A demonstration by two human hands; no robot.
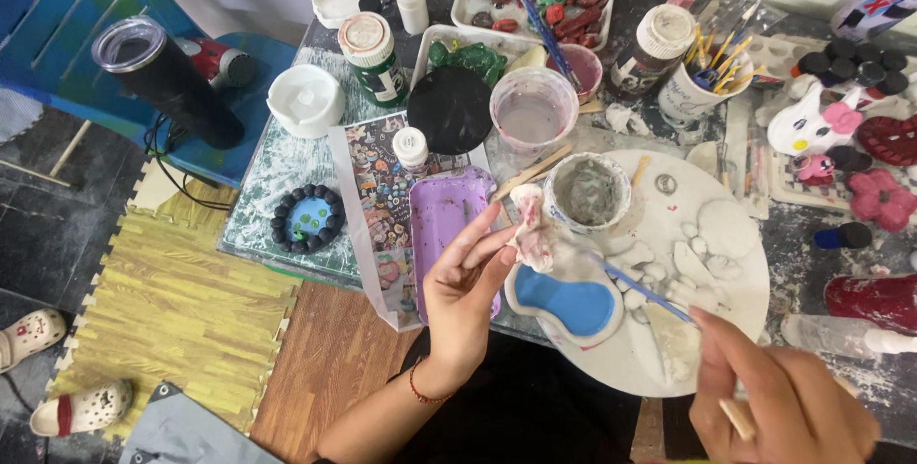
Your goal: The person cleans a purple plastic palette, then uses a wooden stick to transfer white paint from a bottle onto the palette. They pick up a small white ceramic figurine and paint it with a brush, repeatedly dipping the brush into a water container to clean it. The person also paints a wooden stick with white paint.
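My left hand (465, 287) pinches a crumpled white tissue (531, 230) stained pink, held over the table's near side. My right hand (778, 397) grips a thin blue-handled paintbrush (638, 290) whose tip reaches toward the tissue. Below them lies a white plaster piece painted blue in the middle (571, 304), resting on a round white board (735, 273). A purple oblong tray (439, 221) sits just left of my left hand.
A tub of grey paste (589, 191) and a clear cup of cloudy water (532, 113) stand behind. Paint bottles (374, 55), a black lid (449, 109), a cup of brushes (693, 87), painted figurines (821, 125) and a dark tumbler (162, 73) crowd the table.
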